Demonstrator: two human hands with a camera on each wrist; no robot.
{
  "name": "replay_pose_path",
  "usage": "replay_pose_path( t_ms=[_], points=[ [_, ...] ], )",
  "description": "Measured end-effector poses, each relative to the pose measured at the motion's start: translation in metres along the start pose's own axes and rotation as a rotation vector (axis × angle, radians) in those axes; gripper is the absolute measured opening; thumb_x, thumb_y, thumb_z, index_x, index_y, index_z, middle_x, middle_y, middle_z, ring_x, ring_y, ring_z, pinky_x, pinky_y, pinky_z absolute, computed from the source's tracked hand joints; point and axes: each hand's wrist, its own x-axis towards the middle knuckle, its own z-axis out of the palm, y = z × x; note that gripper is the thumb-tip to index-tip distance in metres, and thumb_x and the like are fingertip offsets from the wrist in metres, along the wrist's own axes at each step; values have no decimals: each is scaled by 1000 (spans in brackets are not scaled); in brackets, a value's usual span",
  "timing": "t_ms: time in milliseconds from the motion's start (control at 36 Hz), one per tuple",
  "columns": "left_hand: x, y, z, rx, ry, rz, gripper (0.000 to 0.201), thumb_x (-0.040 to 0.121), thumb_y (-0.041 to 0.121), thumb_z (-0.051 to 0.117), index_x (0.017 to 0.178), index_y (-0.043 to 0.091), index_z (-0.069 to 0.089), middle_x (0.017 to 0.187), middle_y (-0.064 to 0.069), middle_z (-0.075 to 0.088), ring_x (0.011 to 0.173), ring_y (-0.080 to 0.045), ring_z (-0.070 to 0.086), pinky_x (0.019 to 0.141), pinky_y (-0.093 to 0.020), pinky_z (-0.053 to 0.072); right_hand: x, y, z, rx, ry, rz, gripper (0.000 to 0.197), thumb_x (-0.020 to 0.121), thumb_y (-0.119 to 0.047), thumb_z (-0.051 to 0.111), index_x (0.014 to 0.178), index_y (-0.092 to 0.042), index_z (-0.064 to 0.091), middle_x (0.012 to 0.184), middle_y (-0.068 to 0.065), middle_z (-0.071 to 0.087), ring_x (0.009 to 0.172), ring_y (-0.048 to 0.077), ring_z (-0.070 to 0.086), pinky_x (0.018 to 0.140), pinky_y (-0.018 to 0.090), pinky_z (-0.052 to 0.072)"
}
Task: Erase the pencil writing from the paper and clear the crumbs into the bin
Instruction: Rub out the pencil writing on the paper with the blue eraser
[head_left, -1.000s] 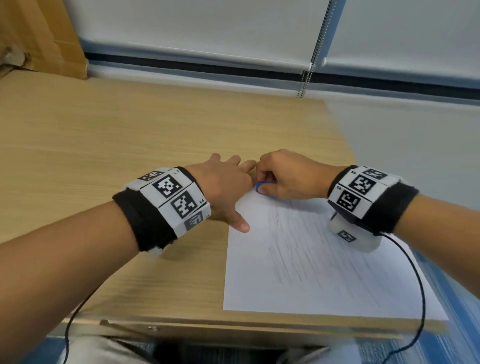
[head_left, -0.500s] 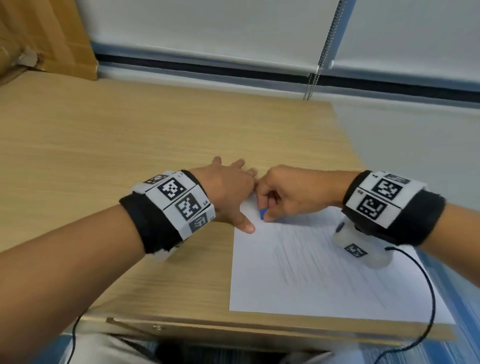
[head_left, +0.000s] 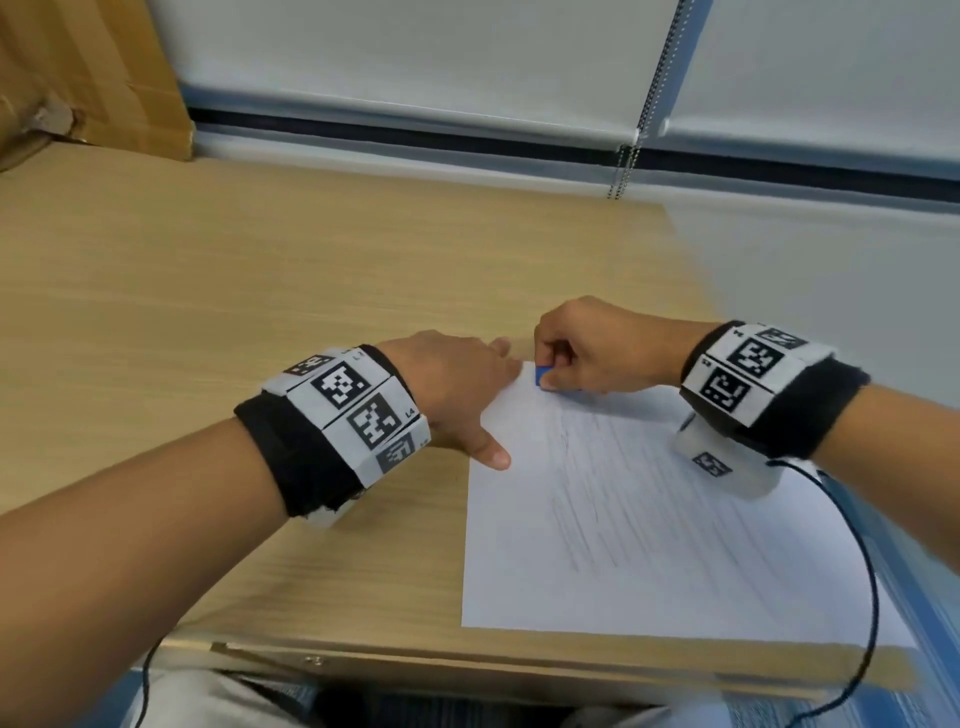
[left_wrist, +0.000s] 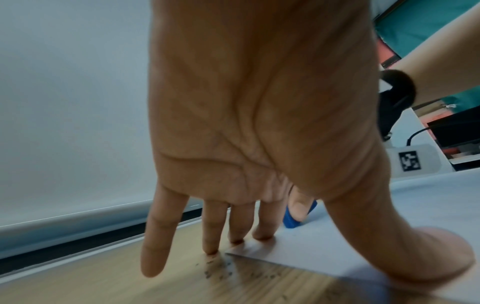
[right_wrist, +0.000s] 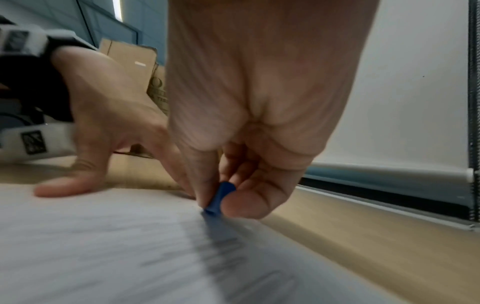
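A white sheet of paper (head_left: 649, 530) with faint pencil lines lies at the desk's near right corner. My right hand (head_left: 587, 353) pinches a small blue eraser (head_left: 541, 375) between thumb and fingers, its tip pressed on the sheet's far left corner (right_wrist: 218, 198). My left hand (head_left: 457, 395) lies flat with straight fingers, the thumb and fingertips (left_wrist: 262, 234) holding down the paper's left edge. Dark eraser crumbs (left_wrist: 223, 269) are scattered on the wood just off that corner. The bin is not in view.
The wooden desk (head_left: 234, 291) stretches to the left and back. A cardboard box (head_left: 78, 78) stands at the far left corner. Roller blinds (head_left: 415, 67) with a bead chain (head_left: 639, 104) hang behind. Wrist camera cables dangle past the desk's front edge (head_left: 519, 665).
The right hand rubbed the eraser toward me and then back up to the paper's far left corner. The left hand kept pressing the sheet's left edge.
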Motion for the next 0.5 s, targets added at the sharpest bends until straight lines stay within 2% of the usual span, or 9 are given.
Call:
replay_pose_path(
  t_ms=[83, 139, 194, 250, 306, 389, 444, 500],
  points=[
    [0, 0, 0, -9, 4, 7, 101, 79, 69, 60, 156, 24, 12, 164, 1, 0, 145, -22, 27, 100, -41, 43, -11, -10, 5, 37, -121, -65, 8, 82, -14, 71, 85, -7, 69, 81, 8, 67, 69, 20, 60, 58, 21, 44],
    [0, 0, 0, -5, 4, 7, 100, 79, 69, 61, 155, 24, 14, 164, 1, 1, 144, -23, 29, 99, -41, 44, -12, -12, 3, 63, -190, -75, 7, 82, -16, 72, 85, -10, 70, 81, 7, 68, 67, 18, 59, 56, 18, 43],
    [0, 1, -1, -2, 8, 3, 101, 79, 69, 60, 156, 23, 12, 164, 1, 0, 145, -22, 28, 101, -41, 43, -5, -8, 0, 15, -117, -57, 7, 82, -17, 71, 85, -10, 71, 79, 4, 68, 65, 13, 56, 55, 16, 42],
    [0, 1, -1, 2, 11, -2, 103, 80, 69, 59, 156, 22, 9, 164, 2, -1, 146, -21, 26, 103, -41, 42, 1, -1, -1, -33, 4, -22, 9, 84, -16, 68, 85, -7, 68, 78, 2, 65, 67, 15, 55, 56, 20, 41],
    [0, 0, -1, 8, 8, 1, 103, 81, 69, 58, 156, 21, 7, 164, 3, -2, 146, -20, 25, 103, -42, 42, 1, 2, 3, -23, 63, -2, 9, 85, -15, 66, 84, -6, 66, 78, 2, 63, 68, 17, 54, 57, 22, 42],
    [-1, 1, 0, 11, 12, 4, 104, 80, 70, 59, 156, 23, 7, 164, 3, -1, 145, -20, 28, 102, -42, 43, -6, -4, 11, 34, -12, -67, 7, 83, -14, 68, 83, -7, 66, 81, 6, 66, 68, 16, 57, 61, 26, 47],
    [1, 1, 0, 15, 20, 3, 102, 79, 70, 60, 156, 25, 11, 164, 3, 1, 143, -21, 31, 100, -42, 44, -9, -8, 9, 91, -100, -73, 5, 83, -15, 70, 84, -10, 68, 77, 4, 68, 61, 9, 56, 56, 18, 45],
    [2, 1, 0, 19, 22, 2, 102, 79, 70, 59, 156, 25, 9, 164, 3, 0, 144, -21, 30, 99, -40, 44, -5, -5, 5, 78, -84, -41, 6, 84, -18, 70, 85, -12, 69, 74, 2, 68, 56, 4, 53, 54, 15, 42]
  ],
)
